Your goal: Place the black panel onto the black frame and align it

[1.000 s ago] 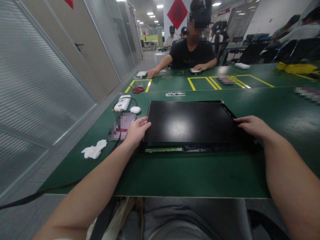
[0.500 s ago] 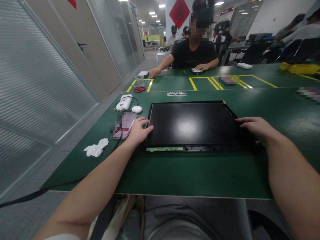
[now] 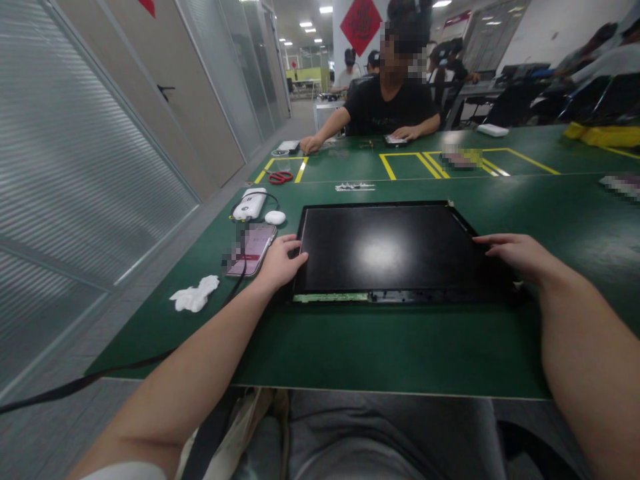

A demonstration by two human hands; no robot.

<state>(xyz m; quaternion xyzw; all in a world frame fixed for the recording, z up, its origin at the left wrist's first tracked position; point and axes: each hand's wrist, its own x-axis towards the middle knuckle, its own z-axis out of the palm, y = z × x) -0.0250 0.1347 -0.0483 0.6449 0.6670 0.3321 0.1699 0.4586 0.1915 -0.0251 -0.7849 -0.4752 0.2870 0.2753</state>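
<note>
A black display panel (image 3: 390, 250) lies flat in a dark frame on the green table (image 3: 370, 353), with a green circuit strip (image 3: 330, 298) along its near edge. My left hand (image 3: 283, 261) is at the panel's left edge, thumb over the rim and fingers along the side. At the right edge, my right hand (image 3: 517, 253) touches the frame with its fingertips. Both hands appear to grip the frame by its sides. The undersides of the fingers are hidden.
Left of the panel are a phone (image 3: 257, 250), a white power bank (image 3: 250, 204) with a cable, a white case (image 3: 275, 218) and crumpled tissue (image 3: 196, 295). Red scissors (image 3: 280, 177) and small white pieces (image 3: 355, 187) lie farther back. A person (image 3: 393, 107) sits opposite.
</note>
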